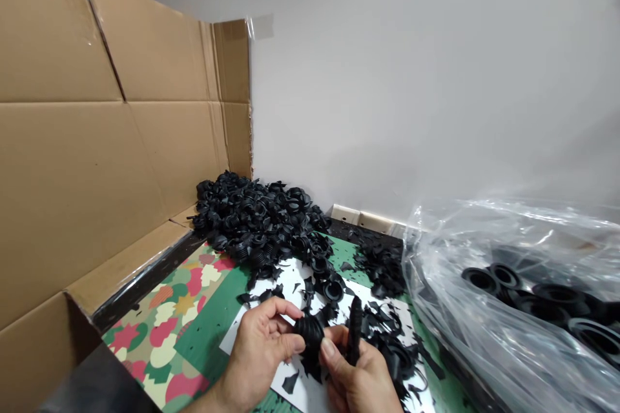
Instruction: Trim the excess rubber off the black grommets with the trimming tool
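A ribbed black rubber bellows (310, 333) is held between my two hands above a white sheet. My left hand (264, 348) pinches its left side with thumb and fingers. My right hand (361, 371) grips the right side between thumb and forefinger. A slim black tool handle (355, 329) also stands upright between the right hand's fingers; its working end is hidden. Black rubber scraps lie around both hands on the white sheet (293, 269). Just beyond the bellows sits a black rubber ring (333, 289).
A big heap of ribbed black rubber pieces (261, 219) lies against the wall. A smaller scrap pile (382, 264) is right of it. On the right, a clear plastic bag (436, 297) holds several black rubber parts (482, 279). Cardboard (159, 71) walls the left side.
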`<state>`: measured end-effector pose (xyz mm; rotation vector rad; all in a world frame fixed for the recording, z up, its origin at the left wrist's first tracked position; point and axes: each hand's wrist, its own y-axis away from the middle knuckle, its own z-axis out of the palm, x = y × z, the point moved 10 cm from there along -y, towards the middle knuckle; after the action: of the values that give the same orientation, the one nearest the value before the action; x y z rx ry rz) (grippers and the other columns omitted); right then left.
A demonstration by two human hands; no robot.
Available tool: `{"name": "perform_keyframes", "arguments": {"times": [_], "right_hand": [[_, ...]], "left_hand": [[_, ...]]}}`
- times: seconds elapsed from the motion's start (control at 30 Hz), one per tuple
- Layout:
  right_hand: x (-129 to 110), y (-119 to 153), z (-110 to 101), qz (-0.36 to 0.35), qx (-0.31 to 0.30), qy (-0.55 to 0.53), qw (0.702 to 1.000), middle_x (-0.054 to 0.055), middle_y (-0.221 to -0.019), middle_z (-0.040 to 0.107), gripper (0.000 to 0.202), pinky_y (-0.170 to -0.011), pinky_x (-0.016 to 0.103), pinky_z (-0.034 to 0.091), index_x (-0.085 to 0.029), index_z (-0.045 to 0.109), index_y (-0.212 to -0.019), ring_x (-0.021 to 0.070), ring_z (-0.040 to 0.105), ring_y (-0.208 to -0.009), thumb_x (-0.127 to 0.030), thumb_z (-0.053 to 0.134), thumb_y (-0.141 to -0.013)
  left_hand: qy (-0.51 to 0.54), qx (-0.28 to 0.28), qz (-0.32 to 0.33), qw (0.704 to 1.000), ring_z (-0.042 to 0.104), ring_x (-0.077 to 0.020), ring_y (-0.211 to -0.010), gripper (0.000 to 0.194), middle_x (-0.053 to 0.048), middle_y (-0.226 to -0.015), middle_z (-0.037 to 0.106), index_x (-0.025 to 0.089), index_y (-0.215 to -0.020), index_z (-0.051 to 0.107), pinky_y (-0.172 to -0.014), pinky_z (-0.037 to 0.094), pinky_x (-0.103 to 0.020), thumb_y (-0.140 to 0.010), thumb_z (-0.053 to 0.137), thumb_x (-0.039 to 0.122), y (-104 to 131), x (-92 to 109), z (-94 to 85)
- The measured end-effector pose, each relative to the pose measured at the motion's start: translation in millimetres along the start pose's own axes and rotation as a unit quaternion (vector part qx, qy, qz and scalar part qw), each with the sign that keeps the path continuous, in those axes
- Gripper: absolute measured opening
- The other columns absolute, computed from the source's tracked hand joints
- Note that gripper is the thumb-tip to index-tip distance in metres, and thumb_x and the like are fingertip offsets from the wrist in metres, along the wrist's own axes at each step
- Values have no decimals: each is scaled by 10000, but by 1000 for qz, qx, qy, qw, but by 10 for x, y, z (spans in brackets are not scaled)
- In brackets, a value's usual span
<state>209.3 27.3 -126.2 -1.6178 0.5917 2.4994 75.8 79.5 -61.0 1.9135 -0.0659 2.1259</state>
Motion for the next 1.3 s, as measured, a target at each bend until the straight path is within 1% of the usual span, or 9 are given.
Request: {"name": "perform_keyframes", "arguments": {"times": [0.17, 0.27, 0.4, 0.5, 0.73, 0.87, 1.0, 1.13, 1.3], "right_hand": [[-21, 5, 31, 2, -4, -7, 1000, -103, -382, 330, 419, -341, 210, 248, -174, 586, -595, 48, 239, -323, -533, 795, -547], [-58, 9, 57, -11, -3, -2, 1000, -60, -404, 420, 428, -395, 238, 338, -172, 606, -595, 101, 390, -378, -560, 781, -548], [-233, 55, 84, -79, 14, 52, 995, 43, -596, 647, 388, -582, 301, 450, -156, 692, -672, 192, 574, -588, -514, 783, -555], [-345, 110, 153, -107, 1, 70, 992, 31, -632, 676, 293, -621, 285, 450, -169, 708, -694, 189, 588, -608, -420, 789, -567], [-506, 189, 196, -172, 3, 147, 974, 6, -591, 627, 284, -585, 260, 398, -191, 670, -642, 170, 526, -578, -463, 669, -724], [-412, 155, 132, -154, 19, 138, 978, 3, -566, 582, 411, -530, 254, 367, -180, 644, -618, 158, 492, -551, -581, 644, -707], [-241, 100, 68, -98, 21, 100, 990, -38, -463, 468, 441, -427, 235, 334, -180, 629, -644, 129, 428, -447, -618, 683, -646], [-109, 69, 61, -53, 2, 59, 997, -92, -398, 346, 449, -339, 213, 248, -173, 622, -687, 77, 283, -342, -616, 686, -655], [-95, 47, 56, -56, 0, 32, 998, -93, -409, 349, 471, -353, 221, 297, -157, 618, -676, 74, 285, -353, -619, 701, -639]], "left_hand": [[-14, -2, -22, 1000, 429, -62, -391, 227, 77, -412, 536, 139, -716, 635, -387, 315, -160, -497, 671, 91, 5, -34, 7], [-21, -8, -29, 999, 455, -64, -384, 255, 63, -420, 564, 141, -734, 615, -384, 340, -155, -507, 730, 129, -5, -66, 15], [-8, -5, -66, 998, 447, -60, -300, 406, 59, -413, 550, 151, -721, 559, -294, 267, -140, -546, 803, 425, -19, -169, 12], [16, -26, -100, 994, 477, -61, -279, 526, 37, -483, 576, 161, -675, 519, -242, 212, -132, -557, 732, 627, -14, -249, 68], [-39, -61, -103, 992, 418, -51, -238, 514, 53, -420, 549, 176, -772, 544, -256, 115, -135, -706, 560, 686, 0, -270, 127], [-73, -108, -19, 991, 464, -61, -367, 426, 31, -576, 593, 151, -890, 644, -348, 269, -159, -649, 736, 491, 31, -137, 177], [-142, -64, 61, 986, 506, -105, -556, 393, 12, -765, 624, 210, -944, 702, -494, 394, -191, -573, 771, 99, 60, 29, 81], [-161, -59, 107, 979, 490, -117, -592, 296, 2, -764, 615, 205, -841, 743, -536, 400, -204, -579, 752, 66, 72, 144, 88], [-63, -59, 37, 996, 491, -109, -517, 271, 37, -587, 574, 165, -798, 713, -470, 385, -192, -547, 741, 66, 28, 25, 65]]}}
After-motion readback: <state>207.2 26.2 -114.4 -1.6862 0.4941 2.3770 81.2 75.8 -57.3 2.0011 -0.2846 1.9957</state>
